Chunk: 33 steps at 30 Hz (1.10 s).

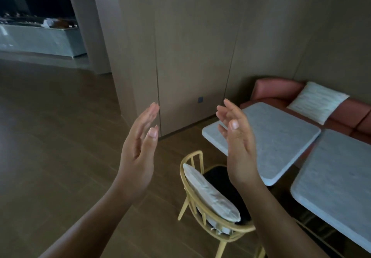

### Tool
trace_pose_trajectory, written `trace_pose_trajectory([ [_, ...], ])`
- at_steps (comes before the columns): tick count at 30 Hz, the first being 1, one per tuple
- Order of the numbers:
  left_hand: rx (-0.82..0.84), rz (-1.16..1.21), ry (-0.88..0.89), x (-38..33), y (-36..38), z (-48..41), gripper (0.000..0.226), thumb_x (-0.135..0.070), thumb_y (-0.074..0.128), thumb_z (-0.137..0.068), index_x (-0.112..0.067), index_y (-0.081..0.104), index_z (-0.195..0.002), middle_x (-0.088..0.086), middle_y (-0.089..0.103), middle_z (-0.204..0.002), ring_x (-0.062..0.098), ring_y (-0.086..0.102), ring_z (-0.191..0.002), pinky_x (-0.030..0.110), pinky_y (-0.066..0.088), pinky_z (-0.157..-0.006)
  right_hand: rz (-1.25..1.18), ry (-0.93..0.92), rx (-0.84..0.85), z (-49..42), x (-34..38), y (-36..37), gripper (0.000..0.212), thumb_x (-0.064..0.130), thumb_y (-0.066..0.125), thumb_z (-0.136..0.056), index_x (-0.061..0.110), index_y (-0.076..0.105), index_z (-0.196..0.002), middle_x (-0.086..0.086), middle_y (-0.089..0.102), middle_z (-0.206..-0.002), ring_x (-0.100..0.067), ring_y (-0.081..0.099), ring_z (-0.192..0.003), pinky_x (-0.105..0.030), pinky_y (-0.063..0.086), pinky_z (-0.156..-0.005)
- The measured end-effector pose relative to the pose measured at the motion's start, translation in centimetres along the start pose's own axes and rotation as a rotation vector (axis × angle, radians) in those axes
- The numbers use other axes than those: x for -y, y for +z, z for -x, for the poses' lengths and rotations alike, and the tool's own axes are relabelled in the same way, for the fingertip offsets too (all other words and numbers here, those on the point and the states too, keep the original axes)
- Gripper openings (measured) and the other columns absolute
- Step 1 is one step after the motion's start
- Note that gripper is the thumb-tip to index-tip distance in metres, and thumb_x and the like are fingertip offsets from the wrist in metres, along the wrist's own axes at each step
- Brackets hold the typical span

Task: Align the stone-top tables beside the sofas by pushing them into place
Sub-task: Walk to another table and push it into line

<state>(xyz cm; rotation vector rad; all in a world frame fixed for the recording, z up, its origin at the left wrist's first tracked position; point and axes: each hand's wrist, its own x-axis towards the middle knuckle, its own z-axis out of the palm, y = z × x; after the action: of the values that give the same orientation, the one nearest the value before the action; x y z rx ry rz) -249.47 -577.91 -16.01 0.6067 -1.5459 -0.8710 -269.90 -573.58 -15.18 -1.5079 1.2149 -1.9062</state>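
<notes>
A coral sofa (277, 89) stands along the panelled wall (190, 47) at the right. Just before it are two stone-top tables, side by side: the far table (281, 133) and the near table (337, 177). Their sofa-side corners almost meet, and a gap opens between them toward the wooden chair (222, 245). The left grip (138, 157) and the right grip (239, 149) are raised in the air, palms facing each other, fingers straight, holding nothing.
</notes>
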Motion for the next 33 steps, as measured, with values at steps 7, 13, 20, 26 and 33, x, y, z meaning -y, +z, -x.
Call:
trace_pose_trajectory([
  [7, 0.091, 0.092, 0.022, 10.2, -4.7, -11.2, 0.064, -0.074, 0.051, -0.095, -0.040, 0.044, -0.149, -0.006, 0.048, -0.162, 0.012, 0.043, -0.153, 0.059, 0.035, -0.124, 0.063, -0.007, -0.101, -8.1, -8.2, 7.7, 0.067, 0.056, 0.045, -0.097, 0.021, 0.050, -0.153, 0.003, 0.059, -0.152, -0.008, 0.054, -0.143, -0.046, 0.044, -0.121],
  [13, 0.205, 0.170, 0.027, 17.8, -10.3, -22.8, 0.062, -0.074, 0.052, -0.095, -0.042, 0.045, -0.148, -0.011, 0.050, -0.160, 0.012, 0.043, -0.153, 0.059, 0.036, -0.123, 0.139, -0.039, -0.237, -17.2, -14.2, 15.5, 0.074, 0.068, 0.048, -0.099, 0.019, 0.049, -0.155, 0.003, 0.054, -0.157, -0.013, 0.053, -0.146, -0.053, 0.043, -0.122],
  [20, 0.306, 0.223, 0.036, 24.6, -13.4, -34.9, 0.052, -0.073, 0.051, -0.096, -0.051, 0.049, -0.144, -0.011, 0.051, -0.160, 0.012, 0.043, -0.153, 0.060, 0.037, -0.123, 0.162, -0.041, -0.316, -26.0, -19.9, 21.7, 0.077, 0.070, 0.050, -0.099, 0.016, 0.049, -0.154, 0.001, 0.055, -0.157, -0.015, 0.053, -0.146, -0.051, 0.043, -0.122],
  [26, 0.386, 0.311, 0.002, 31.1, -11.3, -42.6, 0.065, -0.076, 0.054, -0.093, -0.040, 0.047, -0.146, -0.012, 0.051, -0.159, 0.011, 0.044, -0.152, 0.055, 0.037, -0.124, 0.208, -0.022, -0.420, -31.9, -24.8, 21.5, 0.061, 0.061, 0.047, -0.101, 0.025, 0.051, -0.150, 0.006, 0.057, -0.155, -0.011, 0.053, -0.146, -0.050, 0.043, -0.122],
  [33, 0.512, 0.394, -0.001, 40.3, -2.7, -51.7, 0.060, -0.075, 0.057, -0.093, -0.043, 0.055, -0.143, -0.006, 0.054, -0.158, 0.015, 0.045, -0.152, 0.054, 0.038, -0.123, 0.225, -0.059, -0.590, -39.6, -32.6, 17.0, 0.058, 0.058, 0.050, -0.102, 0.023, 0.052, -0.148, 0.004, 0.056, -0.156, -0.012, 0.051, -0.147, -0.045, 0.042, -0.122],
])
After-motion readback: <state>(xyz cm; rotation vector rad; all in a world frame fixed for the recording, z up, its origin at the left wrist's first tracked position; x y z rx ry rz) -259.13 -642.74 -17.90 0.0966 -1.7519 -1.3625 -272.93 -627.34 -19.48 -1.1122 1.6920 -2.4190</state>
